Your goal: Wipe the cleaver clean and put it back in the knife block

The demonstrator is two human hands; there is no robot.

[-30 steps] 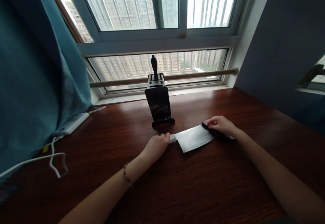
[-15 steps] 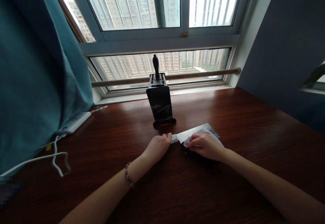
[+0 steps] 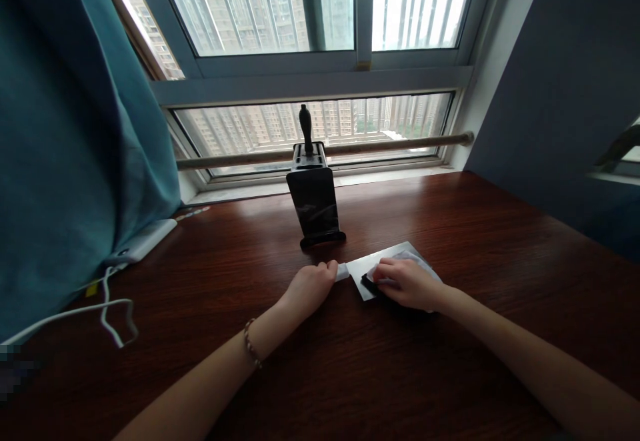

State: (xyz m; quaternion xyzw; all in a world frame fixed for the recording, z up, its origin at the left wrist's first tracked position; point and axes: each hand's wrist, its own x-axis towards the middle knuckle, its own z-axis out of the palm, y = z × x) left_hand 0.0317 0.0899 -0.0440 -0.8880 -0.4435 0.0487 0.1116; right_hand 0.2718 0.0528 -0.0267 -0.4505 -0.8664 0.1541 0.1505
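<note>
Left hand [image 3: 313,286]: fingers clenched round the handle [image 3: 342,272] of a knife [image 3: 362,269], its blade extending from beside them to beneath the right fingers. Right hand [image 3: 409,283]: fingers bunched on a white cloth [image 3: 416,259] over the blade. The block [image 3: 316,204] stands beyond the left fingertips, apart from them. Judged hazards: right fingers slipping off the cloth could meet the nearer edge, probably sharp; a slackened left grip could let the knife swivel

The single head-worn camera looks forward and down from the near side of the table [image 3: 215,267], close above it, facing the far window [image 3: 280,86].
</note>
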